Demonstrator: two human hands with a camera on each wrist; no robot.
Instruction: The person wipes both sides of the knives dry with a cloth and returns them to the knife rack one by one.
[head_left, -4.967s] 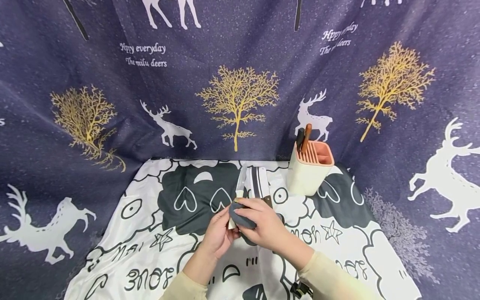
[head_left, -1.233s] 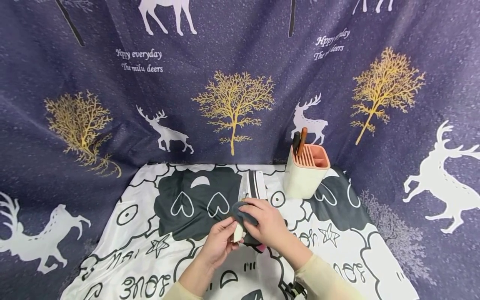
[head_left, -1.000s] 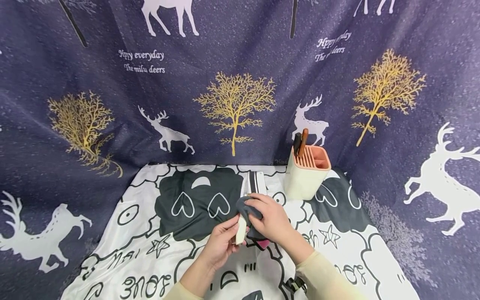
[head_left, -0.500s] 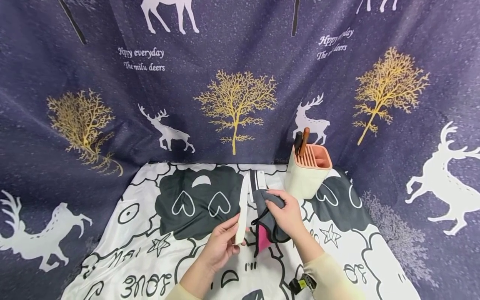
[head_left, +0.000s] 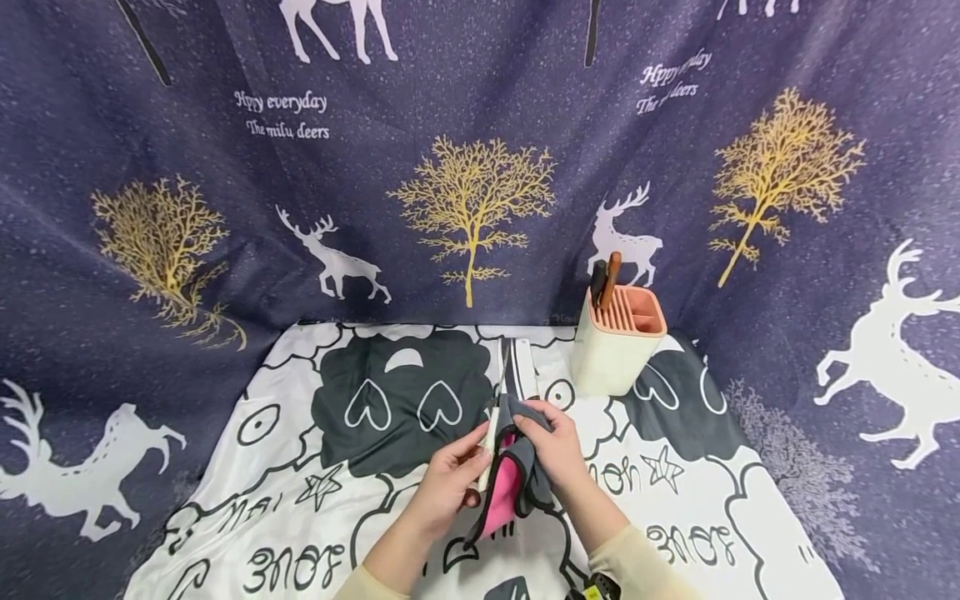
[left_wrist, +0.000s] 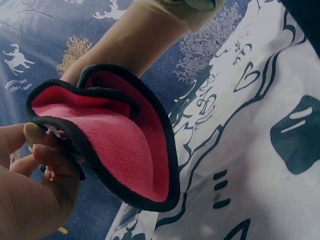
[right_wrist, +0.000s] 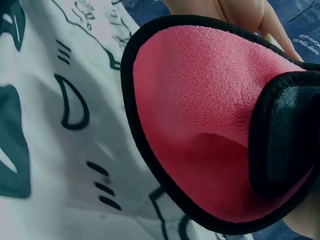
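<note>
In the head view my left hand (head_left: 450, 479) grips the white handle of a kitchen knife (head_left: 491, 437), whose blade points toward the back of the table. My right hand (head_left: 555, 442) pinches a cleaning cloth (head_left: 504, 496), grey outside and pink inside with black edging, against the knife where handle meets blade. The cloth droops open between the hands. From the left wrist, the pink side of the cloth (left_wrist: 125, 150) curls beside the left fingers and hides most of the knife. Folded cloth (right_wrist: 200, 90) fills much of the right wrist view.
A wide blade with a dark stripe (head_left: 521, 367) lies on the patterned tablecloth (head_left: 360, 533) just beyond the hands. Back right stands a cream knife block (head_left: 611, 358) with a slotted orange top, holding a black handle (head_left: 598, 282) and a brown handle (head_left: 612, 279).
The right hand drew the cloth off the knife to the right, and its pink side fell open. Now the cloth is back against the knife, which has turned to show a narrower side.
</note>
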